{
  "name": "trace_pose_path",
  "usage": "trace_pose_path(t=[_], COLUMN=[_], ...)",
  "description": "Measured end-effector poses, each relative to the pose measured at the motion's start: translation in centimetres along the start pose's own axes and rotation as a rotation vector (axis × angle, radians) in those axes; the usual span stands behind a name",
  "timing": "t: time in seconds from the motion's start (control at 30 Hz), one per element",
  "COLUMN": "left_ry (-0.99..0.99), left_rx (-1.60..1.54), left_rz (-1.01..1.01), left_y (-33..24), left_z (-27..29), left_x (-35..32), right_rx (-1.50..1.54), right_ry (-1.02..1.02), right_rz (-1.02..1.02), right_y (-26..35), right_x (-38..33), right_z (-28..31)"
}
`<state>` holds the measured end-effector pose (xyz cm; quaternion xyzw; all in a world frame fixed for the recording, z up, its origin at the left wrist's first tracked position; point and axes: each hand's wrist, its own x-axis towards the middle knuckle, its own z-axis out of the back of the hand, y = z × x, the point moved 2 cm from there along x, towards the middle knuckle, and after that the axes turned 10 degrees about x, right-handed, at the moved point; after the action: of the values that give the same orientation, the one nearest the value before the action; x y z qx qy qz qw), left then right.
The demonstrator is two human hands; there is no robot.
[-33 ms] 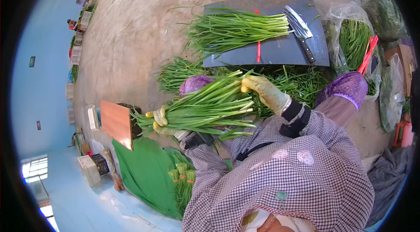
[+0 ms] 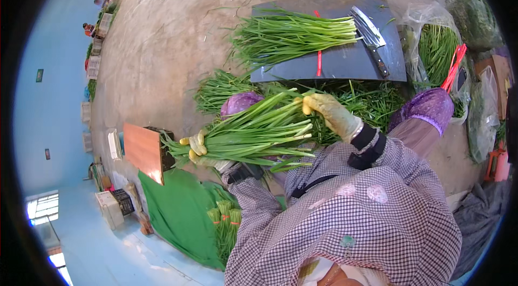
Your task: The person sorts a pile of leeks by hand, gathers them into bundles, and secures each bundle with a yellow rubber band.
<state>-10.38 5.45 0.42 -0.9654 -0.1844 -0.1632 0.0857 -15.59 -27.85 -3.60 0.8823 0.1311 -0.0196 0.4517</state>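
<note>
My left hand [image 2: 199, 150], in a pale glove with yellow fingertips, is closed around the leafy end of a loose bunch of garlic chives [image 2: 253, 134]. The pale cut ends fan out to the right. My right hand [image 2: 332, 116], gloved the same way, has its fingers pinched together beside the upper stalk ends; whatever is between them is too small to make out. Beyond, a dark board [image 2: 345, 70] bears a larger pile of garlic chives [image 2: 297, 35] lying across a red tie strip [image 2: 319, 64]. A broad-bladed knife [image 2: 368, 30] with a black handle rests right of the pile.
Loose greens [image 2: 361, 105] lie between my knees and the board. At the right stands a clear plastic bag [image 2: 440, 43] of greens, with red strips [image 2: 455, 67] near my knee. Tied bunches [image 2: 226, 218] sit by a green cloth [image 2: 178, 216]; a brown panel [image 2: 143, 148] stands left.
My right hand has shifted slightly to the right, away from the stalk ends. My left hand and the bunch stay in place.
</note>
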Motion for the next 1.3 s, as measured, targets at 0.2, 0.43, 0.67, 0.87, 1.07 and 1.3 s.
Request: trace_pose_path(t=[0.2,0.43,0.67,0.87,1.07,1.3], left_ry=[-0.003,0.026,-0.154,-0.175,-0.11,-0.153], left_rx=[-0.037,-0.016,0.071,0.151,0.277,0.305], left_rz=[-0.044,-0.017,-0.022,0.022,0.052,0.061], left_y=[-0.4,0.6,-0.9,-0.4,-0.9,-0.6], left_z=[0.5,-0.1,1.2,1.4,0.7,1.8], left_x=[-0.1,0.4,0.1,0.1,0.6,0.2], right_rx=[-0.369,0.084,0.181,-0.361,0.503,0.444], right_ry=[-0.05,-0.092,0.034,0.357,0.193,0.148], right_rz=[0.018,0.053,-0.07,-0.154,-0.256,-0.097], right_y=[2.3,0.0,2.3,0.7,-0.1,3.7], right_x=[-2.8,0.7,-2.4,-1.8,-2.1,-5.3], right_z=[4.9,0.2,3.2,-2.4,-3.8,-1.0])
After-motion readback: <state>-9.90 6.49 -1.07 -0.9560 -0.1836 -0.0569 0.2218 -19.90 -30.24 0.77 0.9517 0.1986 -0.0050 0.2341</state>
